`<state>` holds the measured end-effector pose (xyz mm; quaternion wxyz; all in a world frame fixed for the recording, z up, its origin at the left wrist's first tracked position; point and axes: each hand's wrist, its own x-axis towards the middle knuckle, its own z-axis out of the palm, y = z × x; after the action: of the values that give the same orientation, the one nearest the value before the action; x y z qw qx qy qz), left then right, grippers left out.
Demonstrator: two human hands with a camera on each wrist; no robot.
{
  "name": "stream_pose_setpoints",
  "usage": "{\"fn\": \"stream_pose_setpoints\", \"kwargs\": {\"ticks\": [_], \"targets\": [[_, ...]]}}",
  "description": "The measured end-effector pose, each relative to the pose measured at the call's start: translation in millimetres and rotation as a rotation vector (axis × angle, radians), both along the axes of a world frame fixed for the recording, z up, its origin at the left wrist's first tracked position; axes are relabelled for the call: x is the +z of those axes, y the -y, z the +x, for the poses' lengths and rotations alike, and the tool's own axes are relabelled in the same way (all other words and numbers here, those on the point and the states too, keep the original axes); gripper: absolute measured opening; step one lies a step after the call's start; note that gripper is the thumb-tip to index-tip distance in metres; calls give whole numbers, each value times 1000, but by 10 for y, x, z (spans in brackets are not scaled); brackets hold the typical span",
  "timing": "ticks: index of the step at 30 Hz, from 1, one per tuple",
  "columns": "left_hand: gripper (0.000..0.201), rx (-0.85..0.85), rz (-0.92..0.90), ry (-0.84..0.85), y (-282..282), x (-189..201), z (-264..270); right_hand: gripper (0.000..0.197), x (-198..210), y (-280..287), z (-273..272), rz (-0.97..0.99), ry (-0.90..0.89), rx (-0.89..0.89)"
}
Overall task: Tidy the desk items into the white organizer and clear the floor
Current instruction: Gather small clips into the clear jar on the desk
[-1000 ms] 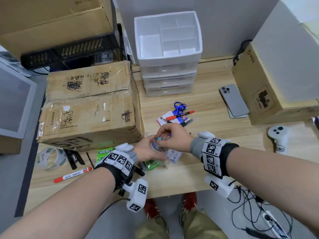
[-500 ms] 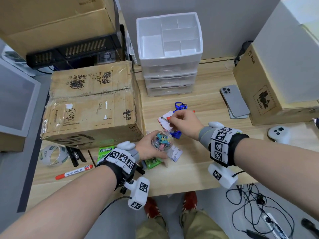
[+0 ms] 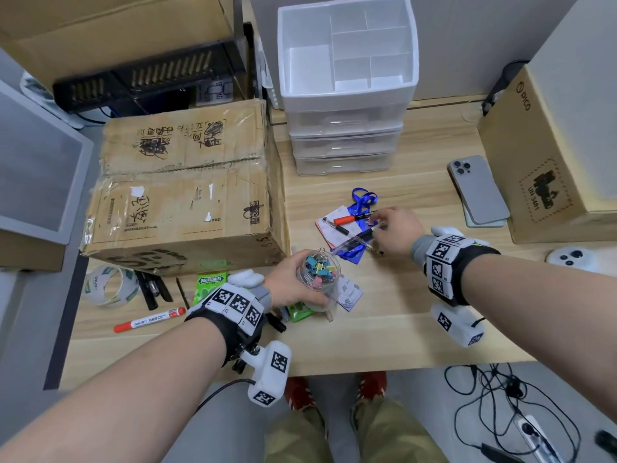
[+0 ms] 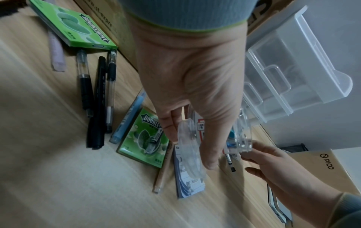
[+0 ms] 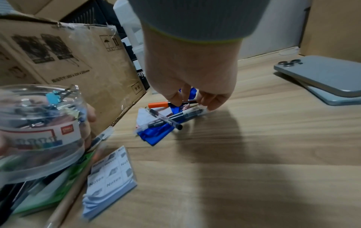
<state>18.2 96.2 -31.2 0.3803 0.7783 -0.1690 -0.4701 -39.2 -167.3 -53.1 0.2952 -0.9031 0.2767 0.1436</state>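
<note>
My left hand [image 3: 293,282] grips a clear jar [image 3: 319,270] of coloured binder clips, its mouth uncovered, just above the desk's front. In the left wrist view the same hand [image 4: 195,146] also holds the clear lid [image 4: 189,154] under the jar [image 4: 242,134]. My right hand [image 3: 384,222] reaches onto a pile of pens [image 3: 357,240] and a red marker [image 3: 350,218] lying on a blue lanyard [image 3: 364,198]. Its fingertips [image 5: 175,98] pinch a small pink binder clip [image 5: 186,106]. The white organizer [image 3: 347,95] stands at the back with empty top compartments.
A big cardboard box [image 3: 187,195] fills the desk's left side. In front of it lie a tape roll [image 3: 108,285], another red marker [image 3: 150,320], gum packs [image 3: 210,284] and a notes pad [image 3: 349,294]. At the right are a phone [image 3: 477,192], a PICO box [image 3: 534,162] and a white controller [image 3: 571,257]. Cables [image 3: 500,412] lie on the floor.
My right hand left the jar's mouth and moved right and away to the pen pile. The left hand kept the jar, shifting slightly.
</note>
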Motion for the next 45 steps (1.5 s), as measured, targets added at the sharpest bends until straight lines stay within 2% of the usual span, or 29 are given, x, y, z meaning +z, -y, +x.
{"fn": "stream_pose_setpoints", "kwargs": {"ticks": [4,11,17,25,31,33,36,39,42,45], "targets": [[90,-22,12,14,52,23,-5,45,-13,-62,71,-93,-81,85],[87,-15,20,10,116,50,23,16,-69,-58,168,-236,-81,82],[82,-12,21,16,115,72,19,6,-67,-45,192,-132,-91,50],[80,-2,11,13,115,26,-64,14,-100,-92,133,-182,-135,112],[80,0,12,33,123,52,-87,13,144,-13,68,-152,-75,47],[79,-7,19,32,123,57,-71,10,255,11,63,-37,18,18],[77,-3,7,34,150,95,-47,11,448,-17,81,328,160,-96],[75,15,-18,19,179,120,-60,6,646,-137,83,595,180,-94],[82,11,-30,-5,194,134,-92,12,817,-323,9,662,80,78],[89,-12,-49,-31,195,150,-118,19,831,-453,-100,670,5,109]]}}
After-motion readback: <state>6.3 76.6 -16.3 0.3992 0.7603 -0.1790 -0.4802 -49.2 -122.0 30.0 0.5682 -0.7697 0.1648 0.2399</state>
